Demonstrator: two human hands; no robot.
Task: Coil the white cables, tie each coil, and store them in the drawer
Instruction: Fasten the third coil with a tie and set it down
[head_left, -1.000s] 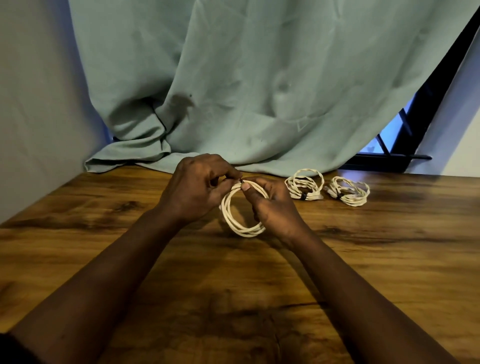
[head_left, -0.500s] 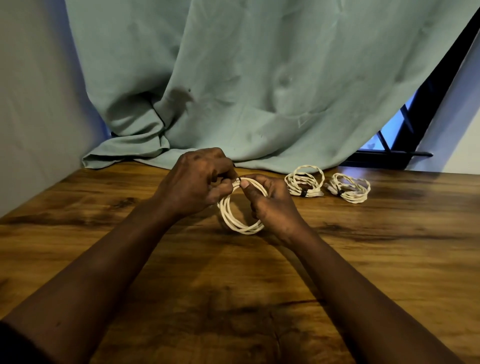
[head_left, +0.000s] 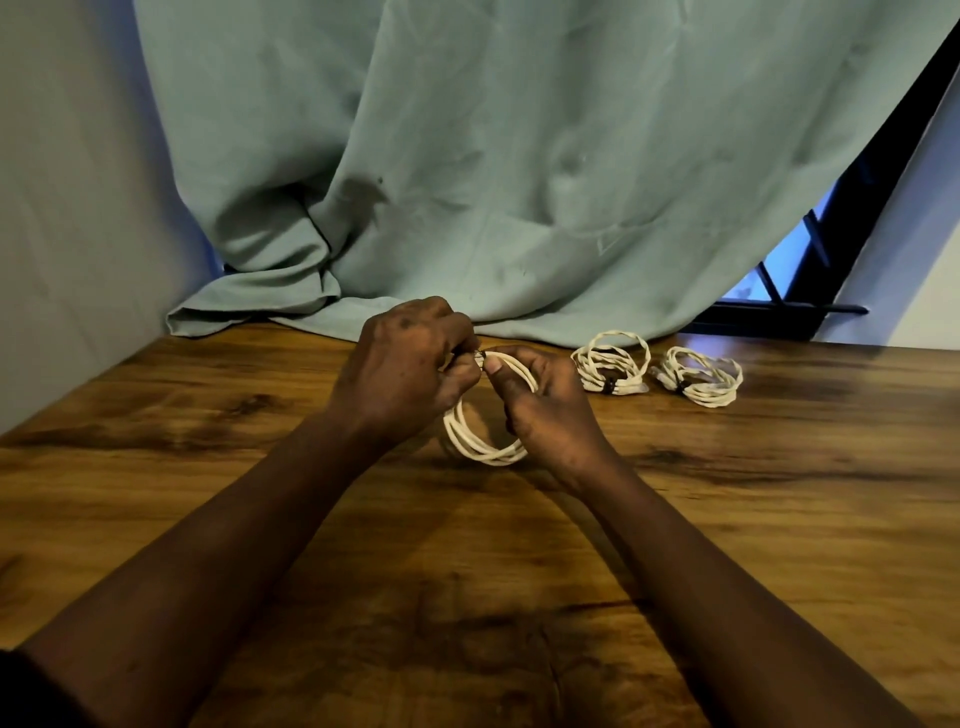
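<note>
Little has shifted: my left grip (head_left: 405, 374) still pinches the dark tie (head_left: 480, 356), my right grip (head_left: 545, 410) the coil (head_left: 483, 449); tying looks unfinished.

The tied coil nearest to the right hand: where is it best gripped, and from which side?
Pinch the tied coil at its dark tie, on the near edge, coming from above. It lies flat on the table, and there the tie bundles all loops, so probably none slips.

Both hands (head_left: 410, 374) (head_left: 545, 410) pinch a white cable coil (head_left: 485, 441) above the wooden table (head_left: 779, 519).
</note>
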